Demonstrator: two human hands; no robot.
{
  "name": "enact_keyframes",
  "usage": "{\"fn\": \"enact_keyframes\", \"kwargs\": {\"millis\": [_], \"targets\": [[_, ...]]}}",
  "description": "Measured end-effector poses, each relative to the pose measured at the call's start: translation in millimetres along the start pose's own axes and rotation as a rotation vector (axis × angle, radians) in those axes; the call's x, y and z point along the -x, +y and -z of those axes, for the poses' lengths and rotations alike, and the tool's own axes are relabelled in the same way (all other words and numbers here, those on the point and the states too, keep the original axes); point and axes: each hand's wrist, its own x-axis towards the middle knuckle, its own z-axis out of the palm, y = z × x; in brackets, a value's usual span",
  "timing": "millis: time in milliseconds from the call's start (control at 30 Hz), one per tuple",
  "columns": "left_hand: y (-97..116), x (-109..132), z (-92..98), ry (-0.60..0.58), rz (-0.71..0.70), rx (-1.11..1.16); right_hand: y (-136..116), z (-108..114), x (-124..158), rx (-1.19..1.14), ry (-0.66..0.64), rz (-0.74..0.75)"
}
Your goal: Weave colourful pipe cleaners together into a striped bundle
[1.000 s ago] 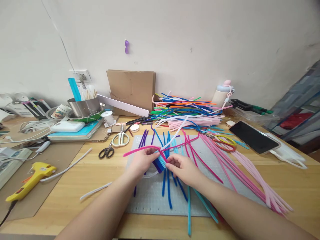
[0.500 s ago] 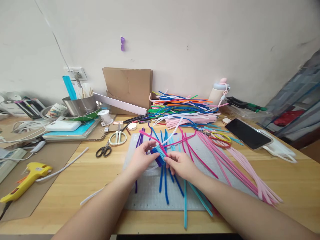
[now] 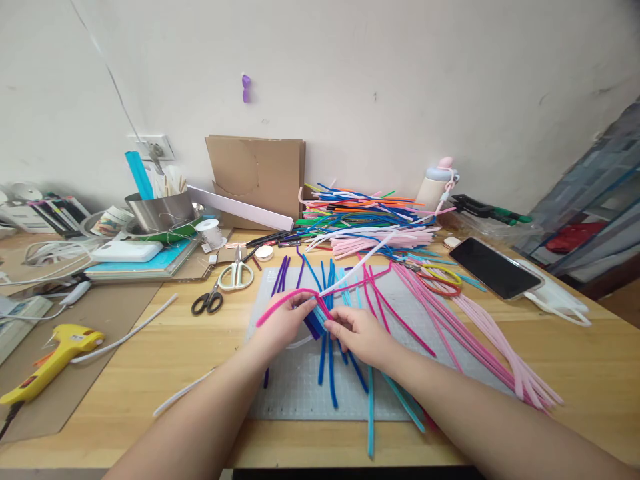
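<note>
- Nearest: loose teal stems [image 3: 371,417] poke past near edge of grey mat [image 3: 295,397] (my landmark) onto table [image 3: 100,413]; bare wood L & R of them.
- L hand [image 3: 279,323], over mat's L-centre: thumb + fingers closed in a pinch, AFAICT on blue-purple bunch [image 3: 314,323]; exact grip pts hidden.
- R hand [image 3: 361,333], mat centre: thumb/index nipped tight at bunch's R edge, AFAICT on lower end of hot-pink stem [image 3: 287,296].
- Key relation: hot-pink stem sits over mat btwn both hands. Long free part arcs L over L fingers, so L hand's nearer to it; short part drops near-R to R fingertips. Bend = top of bunch.
- White stem [image 3: 357,268] angles far-R from that bend, over mat's far part.
- Room: I see blue stems [image 3: 333,377] under/near the hands on mat; mat's near-L corner is open. R side busy: pink bundle [image 3: 480,347] runs off mat's R edge.
- L of mat: black scissors [image 3: 207,303], white scissors [image 3: 236,277]; further L, yellow glue gun [image 3: 63,353].
- R of mat: phone [image 3: 493,268].
- Beyond mat's far edge: mixed stem pile [image 3: 365,217], cardboard [image 3: 257,173], bottle [image 3: 434,190].
</note>
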Motion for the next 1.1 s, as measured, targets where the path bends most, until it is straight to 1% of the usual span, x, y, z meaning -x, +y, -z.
{"fn": "enact_keyframes", "kwargs": {"millis": [67,200,267,333,433,567,733,867,1000,1100], "targets": [[1,1,-0.2,-0.014,-0.023,-0.029,0,0,0,-0.049,0.041,0.011],[3,2,-1.7,-0.002,-0.124,-0.103,-2,2,-4,-0.177,0.121,0.025],[4,2,-2.6,-0.019,-0.12,-0.096,-4,2,-6,-0.279,0.14,-0.012],[3,3,-3.6,-0.049,-0.114,-0.089,-6,3,-7,-0.377,0.147,-0.082],[0,4,-5.4,-0.099,-0.109,-0.061,-9,3,-7,-0.48,0.102,-0.178],[-4,4,-7.9,-0.189,-0.05,0.084,-13,4,-5,-0.572,0.051,-0.205],[0,6,-9.5,-0.156,-0.042,0.087,-15,7,-4,-0.616,0.007,-0.2],[5,9,-10.0,-0.15,-0.074,0.124,-16,9,-3,-0.687,-0.036,-0.237],[6,11,-10.0,-0.107,-0.027,0.08,-17,10,-2,-0.742,-0.072,-0.248],[7,11,-9.9,-0.117,-0.049,0.095,-17,10,-2,-0.751,-0.073,-0.254]]}}
